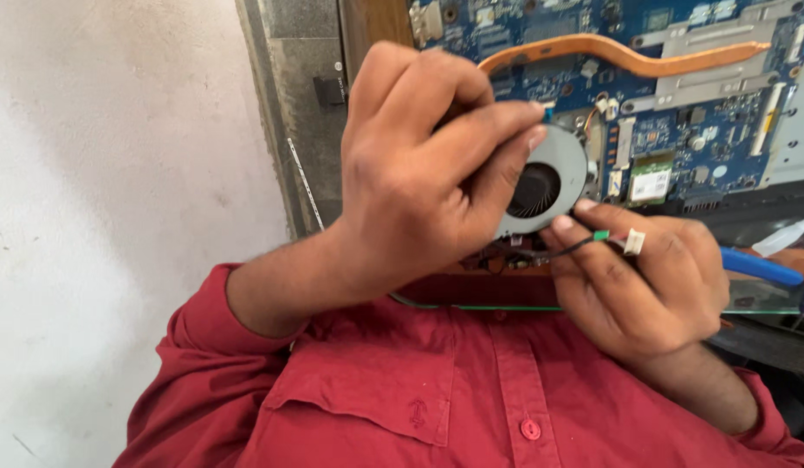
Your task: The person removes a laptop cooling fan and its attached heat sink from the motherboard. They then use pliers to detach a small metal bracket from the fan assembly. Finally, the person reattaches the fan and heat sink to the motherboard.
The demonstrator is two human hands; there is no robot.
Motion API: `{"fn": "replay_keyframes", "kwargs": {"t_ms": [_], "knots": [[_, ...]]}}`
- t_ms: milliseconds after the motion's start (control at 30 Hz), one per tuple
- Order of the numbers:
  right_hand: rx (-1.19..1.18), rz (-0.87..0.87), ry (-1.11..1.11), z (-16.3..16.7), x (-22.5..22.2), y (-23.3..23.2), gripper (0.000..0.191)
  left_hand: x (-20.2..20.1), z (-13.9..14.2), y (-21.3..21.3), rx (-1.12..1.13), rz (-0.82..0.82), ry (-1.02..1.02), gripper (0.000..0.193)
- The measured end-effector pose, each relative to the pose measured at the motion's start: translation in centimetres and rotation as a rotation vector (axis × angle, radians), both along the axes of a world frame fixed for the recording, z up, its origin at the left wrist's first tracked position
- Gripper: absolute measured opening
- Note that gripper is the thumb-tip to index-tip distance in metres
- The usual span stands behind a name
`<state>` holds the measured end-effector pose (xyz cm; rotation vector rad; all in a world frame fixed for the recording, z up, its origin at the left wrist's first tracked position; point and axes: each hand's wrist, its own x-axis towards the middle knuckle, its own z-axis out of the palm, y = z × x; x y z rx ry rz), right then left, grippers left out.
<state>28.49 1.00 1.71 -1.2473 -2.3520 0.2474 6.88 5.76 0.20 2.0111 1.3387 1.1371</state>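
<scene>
Here, at the far left, a pale plastered wall (116,173) fills the view, and a grey-edged wooden board (311,95) stands beside it. Next comes the left hand (419,182), curled tight, its thumb and forefinger pinching the upper rim of a grey round cooling fan (554,169) lifted just above the desk edge. The fan's dark blade opening faces the camera, and it sits between the two hands, in front of the blue circuit board (679,130). A copper heat pipe (627,56) curves across that board above the fan. A thin black cable (567,251) runs from under the fan to the right hand (645,277), whose fingers are closed around it near a small white connector (634,242). Just right of that hand lies a blue-handled tool (761,267). Below, a red buttoned shirt (471,390) covers the person's chest.
</scene>
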Motion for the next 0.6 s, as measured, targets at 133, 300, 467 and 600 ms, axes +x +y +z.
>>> {"fn": "replay_keyframes", "kwargs": {"t_ms": [133, 300, 467, 600], "knots": [[-0.004, -0.01, 0.011, -0.2, 0.1, -0.7, 0.018, -1.4, -0.3, -0.3, 0.025, -0.094, -0.036, 0.021], [-0.003, -0.026, 0.014, -0.6, 0.4, -1.9, 0.02, -2.1, -0.5, -1.8, 0.09, -0.078, -0.027, 0.035], [0.029, -0.086, 0.045, -1.1, 0.0, -2.6, 0.023, -2.0, -0.7, -3.3, 0.058, 0.068, 0.006, 0.052], [0.057, -0.086, 0.038, -1.3, -0.2, -2.8, 0.024, -2.3, -1.2, -3.7, 0.067, 0.051, -0.011, 0.044]]}}
